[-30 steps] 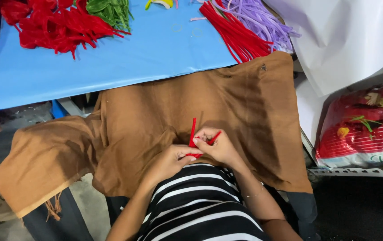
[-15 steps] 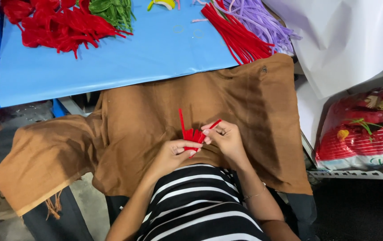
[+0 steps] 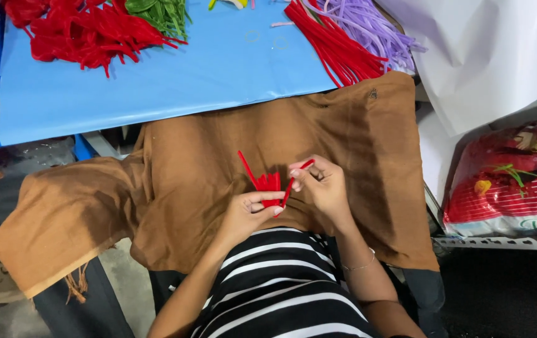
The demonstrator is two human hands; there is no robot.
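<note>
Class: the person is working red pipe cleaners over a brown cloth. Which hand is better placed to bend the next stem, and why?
Probably the right hand: it pinches one free stem, while the left hand grips the red bundle at its base.

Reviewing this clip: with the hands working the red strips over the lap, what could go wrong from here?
1. The left hand pinches a small bunch of red strips only at its base; if that grip loosens, the fanned ends could scatter.
2. The right hand bends a single red strip; it might slip free and drop onto the brown cloth.
3. The cloth hangs unevenly off the lap, so dropped strips could slide toward the floor.
</note>
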